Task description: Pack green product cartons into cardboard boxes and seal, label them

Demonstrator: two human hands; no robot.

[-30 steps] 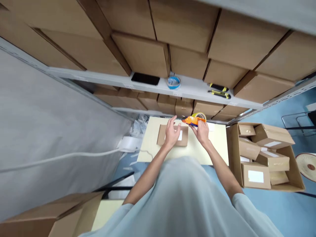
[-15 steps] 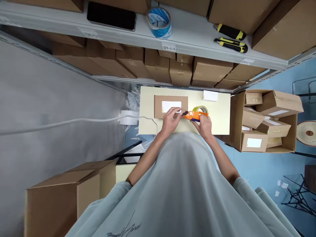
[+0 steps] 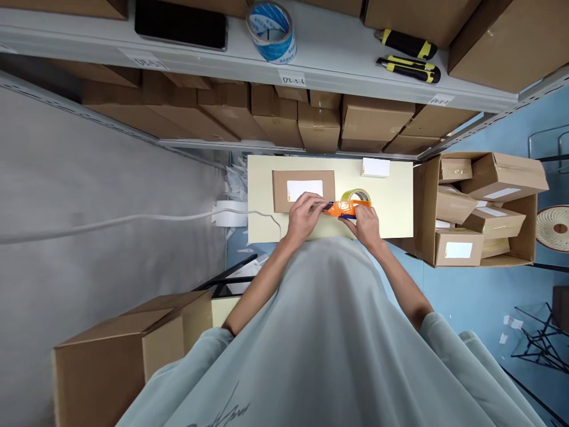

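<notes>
A flat cardboard box with a white label lies on a pale yellow table. My right hand grips an orange tape dispenser carrying a roll of clear tape, held just right of the box's near corner. My left hand is closed in a pinch at the dispenser's front end, over the box's near right edge; what its fingertips hold is too small to make out.
A small white pad lies at the table's far right. An open carton of labelled boxes stands to the right. The shelf above holds a black phone, a blue tape roll and two yellow-black cutters. A large cardboard box sits near left.
The view dropped from the shelves toward the table. My left hand came off the box top to the dispenser's front end, and both hands drew toward the box's near edge.
</notes>
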